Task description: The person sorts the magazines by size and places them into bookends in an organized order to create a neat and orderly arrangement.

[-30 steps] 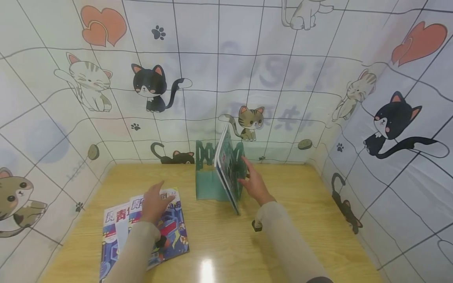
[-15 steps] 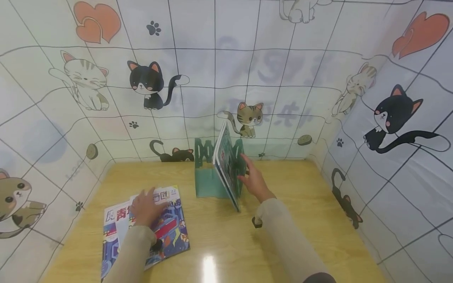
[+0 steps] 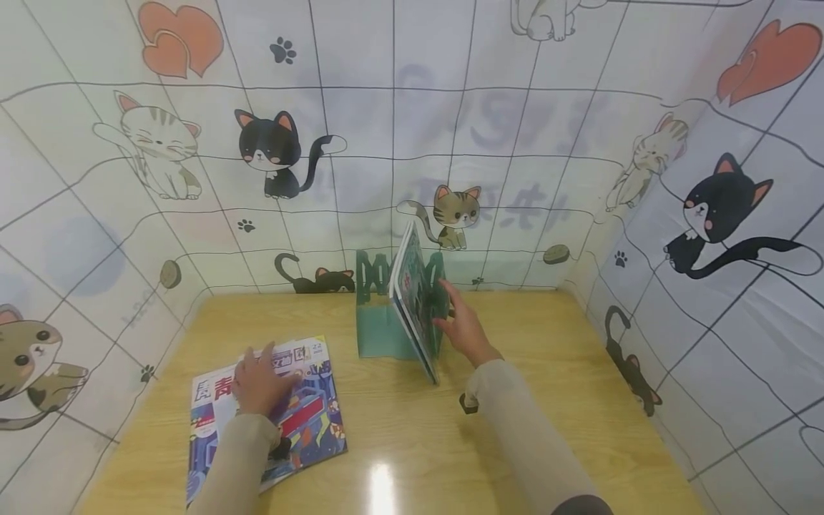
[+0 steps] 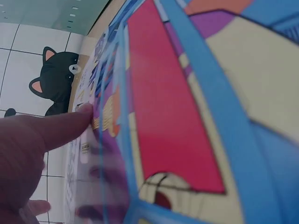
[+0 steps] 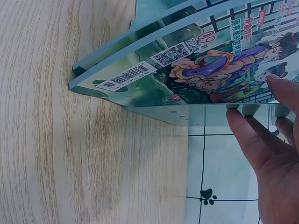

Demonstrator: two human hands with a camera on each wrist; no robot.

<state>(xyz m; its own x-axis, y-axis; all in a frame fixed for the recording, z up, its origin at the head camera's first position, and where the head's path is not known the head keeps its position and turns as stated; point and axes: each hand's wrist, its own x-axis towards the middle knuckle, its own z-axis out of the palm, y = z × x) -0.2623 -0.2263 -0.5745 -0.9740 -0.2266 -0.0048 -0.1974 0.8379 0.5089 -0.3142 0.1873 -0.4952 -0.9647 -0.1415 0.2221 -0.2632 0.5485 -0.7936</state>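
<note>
My left hand rests over the top magazine of a flat, overlapping pile at the left. Its fingers are spread and lightly bent, and in the left wrist view the thumb touches the colourful cover. Another magazine peeks out from below. At the centre back stands a green bookend, with a couple of magazines leaning upright in it. My right hand holds the bookend's right side panel, fingers outside and thumb on the side facing the magazines. The fingertips are partly hidden by the panel.
Everything stands on a light wooden table. A white wall sheet with cat drawings encloses the back and both sides. The bookend is close to the back edge.
My left hand has shifted left and come down onto the top magazine, uncovering more of its title. The right hand, bookend and standing magazines stay in place.
</note>
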